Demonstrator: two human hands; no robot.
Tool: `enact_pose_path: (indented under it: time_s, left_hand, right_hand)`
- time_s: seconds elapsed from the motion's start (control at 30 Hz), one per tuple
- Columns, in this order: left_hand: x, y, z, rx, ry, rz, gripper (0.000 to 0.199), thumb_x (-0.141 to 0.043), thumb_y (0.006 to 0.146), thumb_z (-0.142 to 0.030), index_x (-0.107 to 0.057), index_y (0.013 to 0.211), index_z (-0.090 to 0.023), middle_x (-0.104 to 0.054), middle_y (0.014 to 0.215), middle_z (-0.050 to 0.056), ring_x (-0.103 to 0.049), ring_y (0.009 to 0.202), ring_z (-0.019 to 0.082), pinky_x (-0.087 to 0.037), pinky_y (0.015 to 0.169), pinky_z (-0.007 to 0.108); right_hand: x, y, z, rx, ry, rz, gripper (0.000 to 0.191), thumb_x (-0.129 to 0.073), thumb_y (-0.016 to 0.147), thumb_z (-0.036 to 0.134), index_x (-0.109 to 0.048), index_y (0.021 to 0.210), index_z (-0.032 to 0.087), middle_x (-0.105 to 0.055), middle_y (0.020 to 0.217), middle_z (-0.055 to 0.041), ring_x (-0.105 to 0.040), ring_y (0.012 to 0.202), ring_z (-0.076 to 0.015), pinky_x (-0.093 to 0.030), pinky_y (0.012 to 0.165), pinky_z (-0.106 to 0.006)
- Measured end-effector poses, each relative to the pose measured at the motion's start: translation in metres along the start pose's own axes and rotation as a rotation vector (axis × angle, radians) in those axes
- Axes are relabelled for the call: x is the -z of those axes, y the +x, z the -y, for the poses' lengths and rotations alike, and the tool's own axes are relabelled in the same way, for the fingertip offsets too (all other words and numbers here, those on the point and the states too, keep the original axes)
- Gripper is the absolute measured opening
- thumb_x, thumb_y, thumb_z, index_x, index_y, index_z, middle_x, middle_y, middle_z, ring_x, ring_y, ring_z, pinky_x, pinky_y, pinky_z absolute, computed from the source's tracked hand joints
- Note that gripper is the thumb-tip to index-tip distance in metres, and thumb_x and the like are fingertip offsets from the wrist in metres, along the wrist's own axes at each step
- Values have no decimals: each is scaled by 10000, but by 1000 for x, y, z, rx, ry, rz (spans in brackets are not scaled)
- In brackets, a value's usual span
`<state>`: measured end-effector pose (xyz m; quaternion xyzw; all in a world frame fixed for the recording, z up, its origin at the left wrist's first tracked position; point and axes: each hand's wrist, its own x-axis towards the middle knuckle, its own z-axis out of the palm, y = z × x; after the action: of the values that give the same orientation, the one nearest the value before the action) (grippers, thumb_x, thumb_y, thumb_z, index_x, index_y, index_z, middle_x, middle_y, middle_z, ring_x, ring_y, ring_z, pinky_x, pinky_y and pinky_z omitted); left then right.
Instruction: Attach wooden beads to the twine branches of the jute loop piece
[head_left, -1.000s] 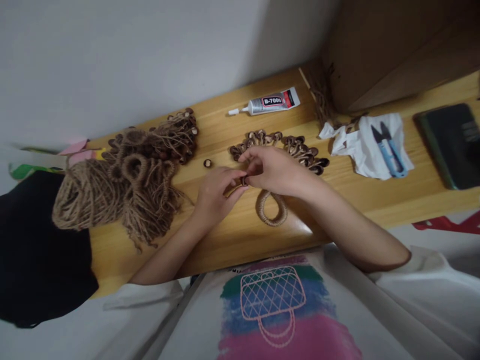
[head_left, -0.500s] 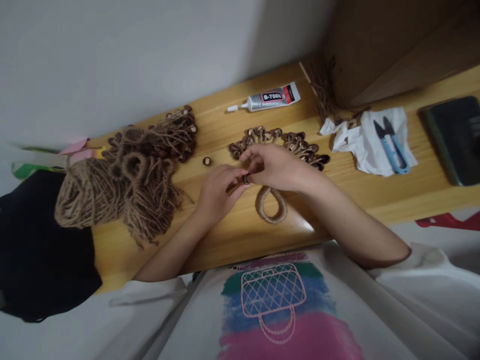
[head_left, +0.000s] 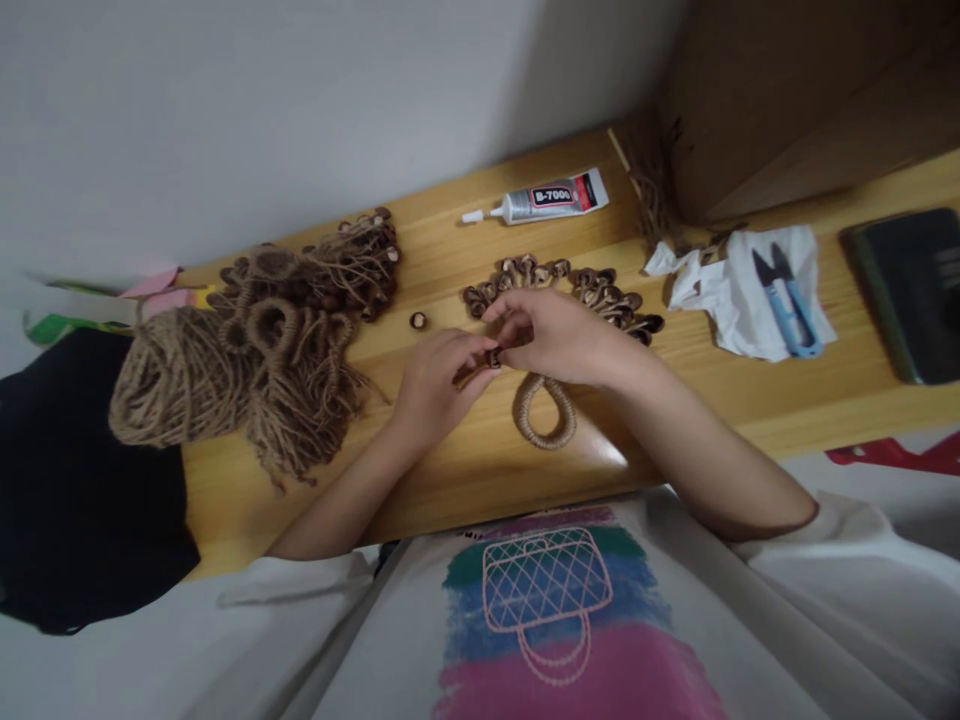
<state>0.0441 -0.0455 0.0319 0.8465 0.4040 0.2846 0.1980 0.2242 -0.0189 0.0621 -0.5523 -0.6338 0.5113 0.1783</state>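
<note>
Brown nutshell piece [head_left: 493, 357] is between the hands, over the tabletop [head_left: 450, 490]. Left hand [head_left: 431, 385] and right hand [head_left: 551, 335]: fingers of both pinched on it. Likely light, stiff, smooth, maybe brittle; I'd hold opposite edges, low force, watch for slip.

This reads as a handicraft corner, though whether in a home or a workshop cannot be told. A narrow wooden table [head_left: 465, 482] runs along a plain wall [head_left: 300, 120]. Left of the small brown piece [head_left: 493, 357] gripped between the left hand [head_left: 439, 385] and right hand [head_left: 551, 335] lies a twine skein [head_left: 180, 385]; beyond the grip, a tube [head_left: 551, 197] lettered B-7000; just nearer the body, a cord-wrapped ring [head_left: 546, 441]; well to its right, blue-handled snips [head_left: 784, 308] on white tissue [head_left: 739, 300].
</note>
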Motion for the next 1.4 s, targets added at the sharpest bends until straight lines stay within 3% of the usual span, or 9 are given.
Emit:
enact_pose_path:
  time_s: [0.37,0.57,0.93,1.17,1.4]
  left_hand:
    - [-1,0,-2,-34,23,-23,119,-647,885,-279,-618,965,-195,-679,797,16,-620,745,168,-502,697,312]
    - [0,0,-2,50,-44,-9,142,-663,875,-290,-629,974,-194,-652,760,2,-607,709,148,-495,675,296]
    - [-1,-1,-2,84,-136,-35,132,-683,854,-268,-647,955,-192,-644,739,-8,-605,675,129,-491,663,267]
    - [-2,0,-1,54,-138,-50,145,-704,835,-243,-648,954,-182,-631,723,-13,-600,665,123,-484,654,251]
    - [-2,0,-3,55,-120,-42,143,-686,850,-265,-643,963,-188,-643,739,-11,-607,675,122,-493,667,252]
  right_hand:
    - [-1,-1,4,3,-45,-25,373,-688,622,6,-616,942,184,-655,720,25,-621,699,-155,-450,617,-259]
    - [0,-1,3,-21,3,-8,348,-675,636,5,-622,924,193,-658,705,24,-626,673,-152,-460,589,-257]
    - [4,-2,1,-25,66,43,355,-703,654,29,-631,962,190,-677,755,5,-650,698,-166,-493,596,-269]
    - [6,-1,1,-18,93,79,343,-693,661,20,-623,962,166,-655,728,15,-637,686,-146,-470,592,-243]
    - [2,0,4,-27,-1,25,332,-700,647,39,-636,949,162,-642,713,26,-604,670,-130,-418,584,-227]
